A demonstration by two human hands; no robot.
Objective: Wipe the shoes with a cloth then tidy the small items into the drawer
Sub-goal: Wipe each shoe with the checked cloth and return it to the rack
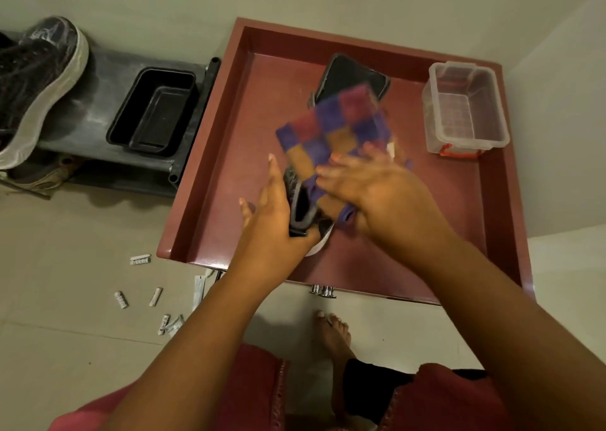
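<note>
A dark shoe (303, 209) with a white sole lies lengthwise in the red-brown drawer (210, 175), its far end (351, 75) poking out beyond the cloth. My left hand (273, 224) holds the shoe at its heel, with the fingers stretched along its left side. My right hand (370, 191) grips a checked purple, orange and red cloth (331, 125) and presses it onto the shoe's upper. The cloth is motion-blurred and hides the middle of the shoe. Several small white items (140, 260) lie scattered on the floor left of the drawer.
A clear plastic box (465, 109) with a red latch stands in the drawer's far right corner. To the left, a grey shoe rack (98, 79) carries a black tray (154, 109) and a black sneaker (42, 79) with a white sole. My bare foot (334, 335) stands before the drawer.
</note>
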